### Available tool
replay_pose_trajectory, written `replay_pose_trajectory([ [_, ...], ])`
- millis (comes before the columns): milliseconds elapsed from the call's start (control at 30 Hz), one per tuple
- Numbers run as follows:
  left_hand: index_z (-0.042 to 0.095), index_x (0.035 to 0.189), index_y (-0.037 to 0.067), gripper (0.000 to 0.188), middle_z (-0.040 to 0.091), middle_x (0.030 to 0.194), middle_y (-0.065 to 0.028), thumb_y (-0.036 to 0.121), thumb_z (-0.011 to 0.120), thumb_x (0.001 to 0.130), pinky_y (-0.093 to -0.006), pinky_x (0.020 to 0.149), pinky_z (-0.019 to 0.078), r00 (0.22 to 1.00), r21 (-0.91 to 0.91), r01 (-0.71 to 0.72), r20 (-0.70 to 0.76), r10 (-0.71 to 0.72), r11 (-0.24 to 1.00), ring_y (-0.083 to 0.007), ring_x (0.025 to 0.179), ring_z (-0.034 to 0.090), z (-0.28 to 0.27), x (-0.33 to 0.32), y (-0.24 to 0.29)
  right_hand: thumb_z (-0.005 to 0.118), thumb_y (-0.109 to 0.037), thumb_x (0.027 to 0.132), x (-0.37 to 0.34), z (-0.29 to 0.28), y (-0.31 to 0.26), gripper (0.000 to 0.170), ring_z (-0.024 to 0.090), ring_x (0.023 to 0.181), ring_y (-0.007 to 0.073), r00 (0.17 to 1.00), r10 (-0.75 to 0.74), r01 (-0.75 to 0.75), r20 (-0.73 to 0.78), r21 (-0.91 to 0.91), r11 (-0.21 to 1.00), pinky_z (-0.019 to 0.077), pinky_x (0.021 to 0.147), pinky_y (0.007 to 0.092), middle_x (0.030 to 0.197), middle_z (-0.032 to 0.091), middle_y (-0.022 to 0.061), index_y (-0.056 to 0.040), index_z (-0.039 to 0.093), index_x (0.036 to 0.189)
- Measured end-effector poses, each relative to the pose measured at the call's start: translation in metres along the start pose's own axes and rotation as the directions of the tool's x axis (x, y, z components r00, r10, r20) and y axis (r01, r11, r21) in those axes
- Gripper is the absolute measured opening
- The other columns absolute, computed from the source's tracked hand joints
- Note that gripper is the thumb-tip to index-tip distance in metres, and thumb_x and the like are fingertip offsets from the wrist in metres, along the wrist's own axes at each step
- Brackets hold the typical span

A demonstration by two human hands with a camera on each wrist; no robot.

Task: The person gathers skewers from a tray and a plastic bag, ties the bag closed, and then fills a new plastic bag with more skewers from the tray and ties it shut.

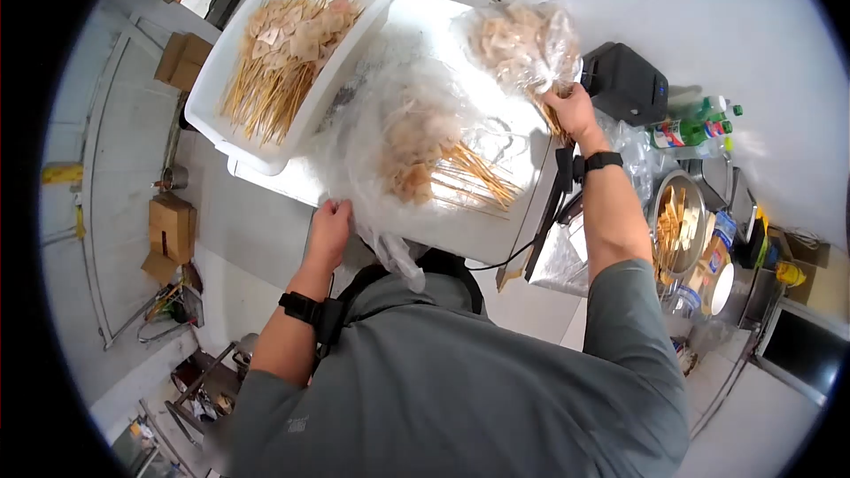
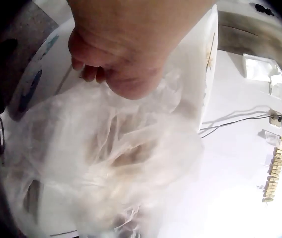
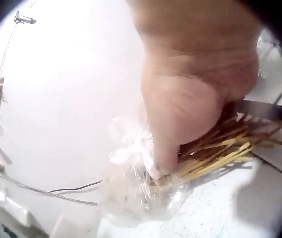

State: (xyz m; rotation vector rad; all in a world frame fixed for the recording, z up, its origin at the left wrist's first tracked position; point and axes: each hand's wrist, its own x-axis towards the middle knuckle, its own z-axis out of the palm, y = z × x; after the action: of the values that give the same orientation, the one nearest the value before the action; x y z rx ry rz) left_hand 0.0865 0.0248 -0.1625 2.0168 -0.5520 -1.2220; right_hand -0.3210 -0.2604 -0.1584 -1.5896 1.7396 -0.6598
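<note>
My right hand [image 1: 575,115] grips a bundle of skewers by its wooden sticks [image 3: 220,156]. Clear plastic [image 1: 562,44] wraps the pale food at the bundle's far end. On the bright table lies a large clear plastic bag [image 2: 66,144], spread under and around a second pile of skewers [image 1: 416,150] whose sticks point right. At this bag's near left edge, my left hand [image 1: 329,232] has its fingers curled and pinches the film; the fingertips are partly hidden in the left wrist view. A white plastic tub [image 1: 197,115] at the back left holds many more skewers.
A black box-shaped device [image 1: 627,84] stands beyond the table's right edge, near green bottles [image 1: 686,133]. Further right is a metal bowl [image 1: 701,199] with wooden sticks. A dark cable [image 1: 522,252] runs by the near right corner. Cardboard boxes [image 1: 173,226] sit on the left.
</note>
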Motion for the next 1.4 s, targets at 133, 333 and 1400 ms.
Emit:
replay_pose_trajectory([
  [133, 0.060, 0.094, -0.004, 0.029, 0.056, 0.076, -0.0015, 0.025, 0.060, 0.091, -0.0292, 0.065, 0.0418, 1.000, -0.051, 0.024, 0.014, -0.023, 0.998, -0.0116, 0.071, 0.047, -0.002, 0.002, -0.003, 0.072, -0.032, 0.078, -0.020, -0.002, 0.002, 0.059, 0.061, 0.105, 0.0360, 0.889, -0.377, 0.189, -0.259, -0.542, 0.819, 0.0469, 0.092, 0.0393, 0.110, 0.063, 0.0268, 0.0113, 0.057, 0.114],
  [333, 0.055, 0.105, -0.001, 0.030, 0.054, 0.088, -0.0054, 0.020, 0.066, 0.087, -0.0316, 0.074, 0.0442, 0.956, 0.160, -0.139, -0.235, 0.174, 0.977, -0.0160, 0.081, 0.050, -0.002, -0.021, 0.016, 0.070, -0.010, 0.080, -0.186, 0.002, -0.103, 0.008, 0.068, 0.078, 0.0225, 0.823, -0.563, 0.556, 0.082, 0.090, 0.826, 0.0557, 0.069, 0.0325, 0.081, 0.068, 0.0091, -0.0062, 0.063, 0.081],
  [1400, 0.050, 0.130, -0.002, 0.065, 0.055, 0.130, -0.0222, 0.028, 0.073, 0.078, -0.0411, 0.106, 0.0388, 0.428, 0.517, -0.850, 0.561, 0.709, 0.104, -0.0370, 0.124, 0.050, 0.040, -0.007, 0.203, 0.063, -0.023, 0.081, -0.168, 0.095, -0.057, 0.042, 0.066, 0.081, 0.0358, 0.828, -0.407, 0.558, 0.386, -0.491, 0.669, 0.0526, 0.073, 0.0453, 0.088, 0.066, 0.0190, -0.0001, 0.054, 0.114],
])
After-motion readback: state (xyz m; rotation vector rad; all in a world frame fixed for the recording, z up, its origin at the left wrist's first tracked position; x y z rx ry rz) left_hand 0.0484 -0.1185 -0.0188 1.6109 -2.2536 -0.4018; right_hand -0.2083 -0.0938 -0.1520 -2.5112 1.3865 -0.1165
